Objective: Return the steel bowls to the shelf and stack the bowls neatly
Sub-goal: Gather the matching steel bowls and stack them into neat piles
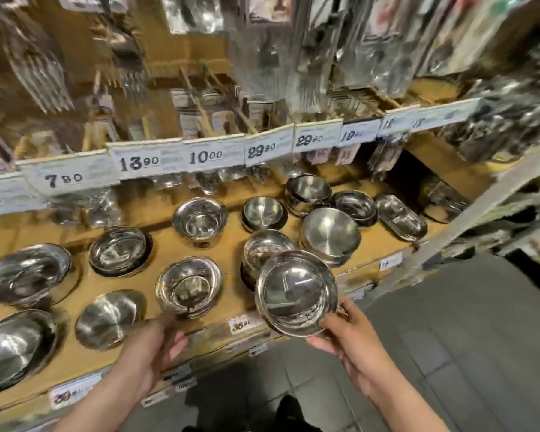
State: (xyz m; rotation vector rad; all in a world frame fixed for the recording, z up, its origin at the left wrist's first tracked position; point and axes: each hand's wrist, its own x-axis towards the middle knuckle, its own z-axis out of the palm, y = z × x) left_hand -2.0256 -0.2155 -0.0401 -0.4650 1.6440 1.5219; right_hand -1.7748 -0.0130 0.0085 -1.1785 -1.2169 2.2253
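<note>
Head view, looking down: the steel bowl (296,293) I'm carrying hangs just in front of the shelf (222,244), tipped toward me so its inside shows. My right hand (349,341) holds it from the near side, thumb and fingers curled onto the rim. Right behind it, partly hidden, sits a stack of like bowls (267,247), which I judge to be where it belongs. To do this well I'd level the bowl first, centre it over that stack, then lower it straight down so the rims nest rather than clatter or sit crooked. My left hand (156,341) is blurred, fingers loose, reaching toward the small bowl (189,285) at the shelf's front edge; it holds nothing I can make out. Other bowls stand about the shelf, price tags (141,162) above.
</note>
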